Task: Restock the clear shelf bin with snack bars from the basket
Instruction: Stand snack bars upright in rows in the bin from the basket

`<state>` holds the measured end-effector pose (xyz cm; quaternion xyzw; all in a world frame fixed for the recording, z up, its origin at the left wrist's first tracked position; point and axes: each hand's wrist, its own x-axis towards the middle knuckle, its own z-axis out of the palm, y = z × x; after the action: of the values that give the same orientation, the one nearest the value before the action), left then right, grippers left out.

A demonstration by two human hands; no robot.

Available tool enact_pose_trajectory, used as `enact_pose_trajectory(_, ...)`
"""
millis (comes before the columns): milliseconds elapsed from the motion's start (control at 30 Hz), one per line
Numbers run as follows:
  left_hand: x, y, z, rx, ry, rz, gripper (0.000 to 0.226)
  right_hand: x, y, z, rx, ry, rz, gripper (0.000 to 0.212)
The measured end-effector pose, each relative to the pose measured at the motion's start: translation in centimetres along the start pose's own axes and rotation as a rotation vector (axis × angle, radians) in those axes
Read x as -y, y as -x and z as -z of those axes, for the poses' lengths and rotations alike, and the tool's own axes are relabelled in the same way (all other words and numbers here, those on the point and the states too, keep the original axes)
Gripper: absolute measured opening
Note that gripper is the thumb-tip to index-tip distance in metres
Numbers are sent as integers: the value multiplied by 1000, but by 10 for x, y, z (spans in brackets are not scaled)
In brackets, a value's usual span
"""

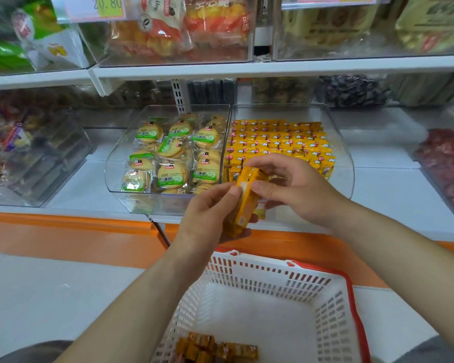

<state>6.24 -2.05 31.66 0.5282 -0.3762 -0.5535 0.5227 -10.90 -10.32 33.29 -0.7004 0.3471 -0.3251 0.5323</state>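
Note:
A stack of yellow snack bars (243, 205) is held upright in front of the clear shelf bin (347, 163). My left hand (210, 213) grips the stack from below and the left. My right hand (294, 184) pinches its top end with thumb and fingers. The bin holds several neat rows of the same yellow bars (278, 142). Below my arms stands a white basket with a red rim (351, 297), with several bars (215, 348) lying in its near corner.
A clear bin of round cookies in green-labelled packs (168, 153) sits just left of the yellow bars. More clear bins flank both sides and fill the shelf above. The white shelf has an orange front edge (63, 226); pale floor lies below.

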Motion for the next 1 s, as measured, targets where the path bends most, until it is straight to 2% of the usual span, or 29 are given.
enact_pose_trajectory(167, -1, 0, -4, 43, 21, 7, 45, -2, 2, 8, -88, -58, -52, 41)
enact_pose_trajectory(300, 3, -1, -8, 50, -14, -31, 50, -4, 0, 9, -139, 7, -68, 45)
enact_pose_trajectory(367, 2, -2, -9, 43, 9, -12, 36, -4, -1, 11, -126, 46, -61, 45)
enact_pose_trajectory(467, 1, -5, -9, 16, 33, 37, 24, -4, -3, 17, -82, -84, -123, 50)
enact_pose_trajectory(633, 2, -8, -10, -6, 14, 35, 21, -7, -4, 17, -17, -162, -133, 13)
enact_pose_trajectory(700, 4, -9, -11, -14, 23, 39, 19, -8, -4, 18, 1, -251, -145, 16)
enact_pose_trajectory(800, 7, -11, -12, -54, 26, 0, 18, -7, -5, 25, 0, -116, -83, 22)
enact_pose_trajectory(900, 4, -14, -11, -149, 57, -87, 45, -3, 0, 26, 113, 74, -48, 8)
enact_pose_trajectory(1000, 1, -16, -9, -157, 70, -140, 68, -8, 5, 11, 75, 187, -24, 20)
